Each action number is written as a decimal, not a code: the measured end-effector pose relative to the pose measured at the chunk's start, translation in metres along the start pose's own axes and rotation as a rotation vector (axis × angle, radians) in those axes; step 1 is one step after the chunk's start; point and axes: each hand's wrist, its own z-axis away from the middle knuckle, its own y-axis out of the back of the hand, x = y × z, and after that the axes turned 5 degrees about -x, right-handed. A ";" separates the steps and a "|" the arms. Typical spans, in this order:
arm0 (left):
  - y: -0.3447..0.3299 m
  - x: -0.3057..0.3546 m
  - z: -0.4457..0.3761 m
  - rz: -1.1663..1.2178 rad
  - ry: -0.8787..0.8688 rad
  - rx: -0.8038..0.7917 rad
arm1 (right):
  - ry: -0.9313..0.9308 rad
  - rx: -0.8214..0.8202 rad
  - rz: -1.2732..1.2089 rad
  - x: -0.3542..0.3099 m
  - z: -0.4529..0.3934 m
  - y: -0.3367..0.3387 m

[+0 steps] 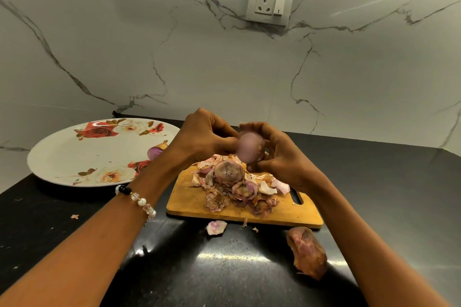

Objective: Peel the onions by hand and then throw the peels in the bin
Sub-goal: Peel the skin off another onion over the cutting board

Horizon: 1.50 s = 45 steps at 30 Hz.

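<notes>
Onion (249,148), one, held up over the far end of your cutting board (189,199), blurred, mostly bare and pale purple. Your left hand (204,137) grips it from 9 o'clock with curled fingers; your right hand (279,154) cups it from 3 o'clock, fingertips pinching low on its side. Hands close together, both clamped on the bulb.

Handling, as judged: firm, light, slick once bare. Take loose skin at the root or tip end, where it lifts; it is papery and will likely tear into scraps.

Second onion (228,172), unpeeled, sits atop the peel pile (239,194) on the board, at 6 o'clock of your hands.

Third onion (156,152), purple, rests on the floral plate (74,152), at 9 o'clock.

Stray peels: large brown husk (308,250) on the black counter (174,269) at 5 o'clock; small pale piece (216,227) just before the board's near edge.

Bin: not in view.
</notes>
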 end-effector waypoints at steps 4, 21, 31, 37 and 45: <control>-0.004 -0.001 0.001 -0.079 -0.034 0.032 | -0.006 -0.005 0.037 0.001 0.000 -0.001; -0.013 0.002 -0.001 0.323 -0.003 0.106 | 0.032 0.011 -0.613 -0.013 0.004 -0.004; -0.002 -0.003 -0.004 0.244 0.063 0.052 | 0.034 0.122 -0.858 -0.018 0.005 0.005; -0.003 0.006 -0.001 0.151 -0.024 -0.067 | -0.020 0.102 -0.749 -0.015 0.004 0.004; -0.012 -0.003 -0.003 0.136 -0.093 0.036 | -0.006 0.026 -0.583 -0.015 0.004 0.000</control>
